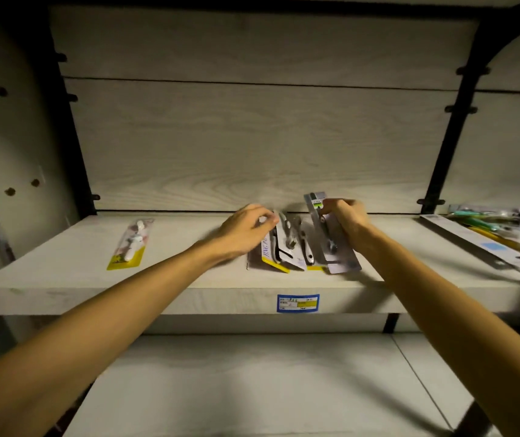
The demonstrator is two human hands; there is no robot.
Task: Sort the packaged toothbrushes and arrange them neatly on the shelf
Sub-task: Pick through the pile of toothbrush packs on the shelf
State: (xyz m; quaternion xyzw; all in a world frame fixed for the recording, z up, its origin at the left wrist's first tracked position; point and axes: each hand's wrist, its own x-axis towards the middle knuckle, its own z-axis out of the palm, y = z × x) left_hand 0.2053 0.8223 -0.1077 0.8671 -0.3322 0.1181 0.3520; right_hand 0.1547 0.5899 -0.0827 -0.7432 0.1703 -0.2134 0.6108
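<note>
Both arms are stretched out over the pale wooden shelf (63, 279), and the action is right in the middle. The right hand (345, 216) has its fingers curled round a grey-backed toothbrush pack (336, 247), gripping it near the top so the card stands tilted, its lower end down at the shelf's front edge. Just beside it, the left hand (247, 227) hovers with fingers bent over the top of a small overlapping cluster of packs (287, 247), yellow corners showing at the bottom; whether those fingers actually pinch a pack is too blurred to tell. Off to the left, well apart, a single yellow-footed pack (129, 244) lies flat. Far right, a loose heap of packs (488, 228) sprawls across the shelf. A blue-and-yellow price label (298, 303) sits on the shelf's front lip.
</note>
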